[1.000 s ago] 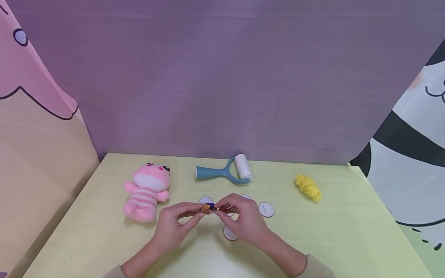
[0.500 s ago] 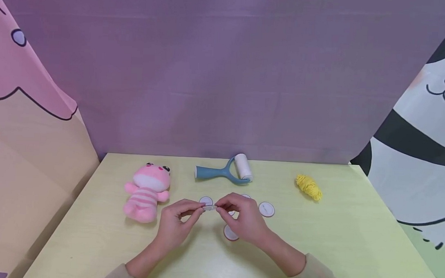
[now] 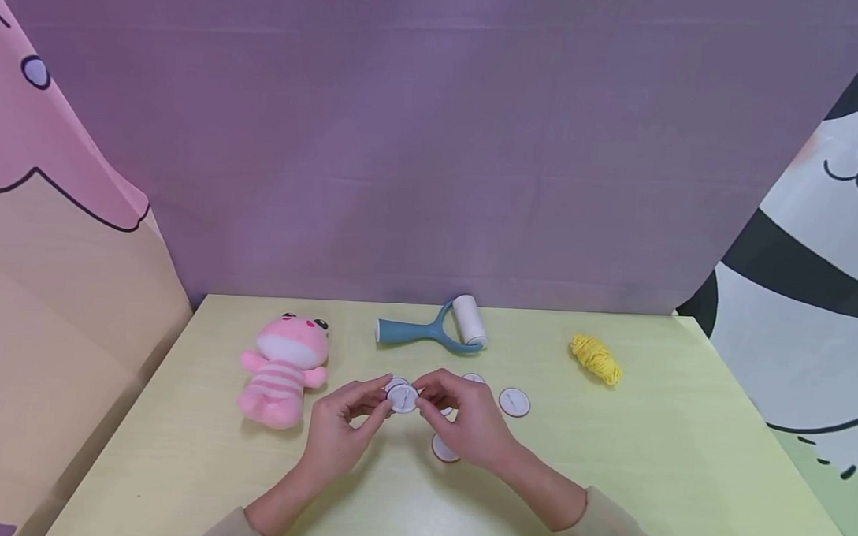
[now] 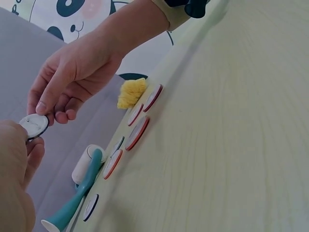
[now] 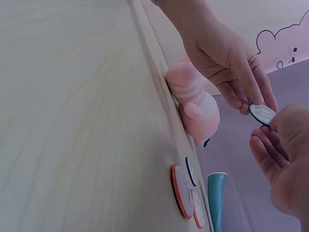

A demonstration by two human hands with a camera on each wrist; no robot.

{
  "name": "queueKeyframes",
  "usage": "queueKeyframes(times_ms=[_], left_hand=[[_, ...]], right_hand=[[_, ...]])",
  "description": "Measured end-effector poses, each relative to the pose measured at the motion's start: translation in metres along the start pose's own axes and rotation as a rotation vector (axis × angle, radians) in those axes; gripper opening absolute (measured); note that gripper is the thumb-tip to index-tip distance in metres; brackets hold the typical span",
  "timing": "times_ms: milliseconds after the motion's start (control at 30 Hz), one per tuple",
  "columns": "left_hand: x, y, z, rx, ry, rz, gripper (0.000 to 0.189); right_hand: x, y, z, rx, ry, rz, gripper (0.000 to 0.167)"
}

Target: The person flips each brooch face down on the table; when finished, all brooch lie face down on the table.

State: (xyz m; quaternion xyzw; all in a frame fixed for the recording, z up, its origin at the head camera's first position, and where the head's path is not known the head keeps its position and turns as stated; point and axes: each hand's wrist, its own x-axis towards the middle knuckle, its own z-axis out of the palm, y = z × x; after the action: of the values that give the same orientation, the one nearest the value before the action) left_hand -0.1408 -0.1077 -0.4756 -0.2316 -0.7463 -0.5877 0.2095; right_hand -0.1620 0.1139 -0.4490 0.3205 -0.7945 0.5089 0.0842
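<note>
Between both hands, raised over the table, is a round pin badge [image 3: 402, 399] with its white back and thin pin facing up. My left hand [image 3: 341, 427] pinches its left edge between thumb and fingers. On the opposite edge my right hand [image 3: 469, 419] pinches it the same way. Both wrist views show the badge's dark rim, with the printed front turned away. Several similar badges lie back side up on the table around the hands, among them one badge [image 3: 514, 402] to the right and another badge [image 3: 444, 450] partly covered by the right hand.
A pink striped plush toy [image 3: 283, 373] lies left of the hands. Behind them rests a blue-handled lint roller [image 3: 408, 333] with a white roll. A bundle of yellow yarn [image 3: 595, 360] is at the right on the pale wooden table [image 3: 677, 482].
The held badge has been flipped: its colourful front showed a second ago, then its edge, and now its white pin side faces up. Both hands stay nearly in place.
</note>
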Motion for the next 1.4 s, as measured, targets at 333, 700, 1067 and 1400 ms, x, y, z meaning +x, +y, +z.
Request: queueKeyframes(times_ms=[333, 700, 1067, 1400], left_hand=[[-0.001, 0.000, -0.004, -0.044, -0.104, -0.034, 0.049], [-0.001, -0.001, -0.006, 0.083, -0.135, -0.108, 0.044], [-0.003, -0.003, -0.009, 0.197, -0.215, -0.134, 0.041], [-0.002, -0.005, -0.011, 0.258, -0.281, -0.204, 0.034]], right_hand=[[-0.002, 0.000, 0.003, -0.005, -0.024, 0.033, 0.026], [-0.003, 0.004, 0.001, -0.014, -0.137, 0.063, 0.045], [-0.005, 0.007, 0.006, -0.098, -0.148, 0.042, 0.043], [-0.006, 0.008, 0.009, -0.183, -0.179, 0.054, 0.041]])
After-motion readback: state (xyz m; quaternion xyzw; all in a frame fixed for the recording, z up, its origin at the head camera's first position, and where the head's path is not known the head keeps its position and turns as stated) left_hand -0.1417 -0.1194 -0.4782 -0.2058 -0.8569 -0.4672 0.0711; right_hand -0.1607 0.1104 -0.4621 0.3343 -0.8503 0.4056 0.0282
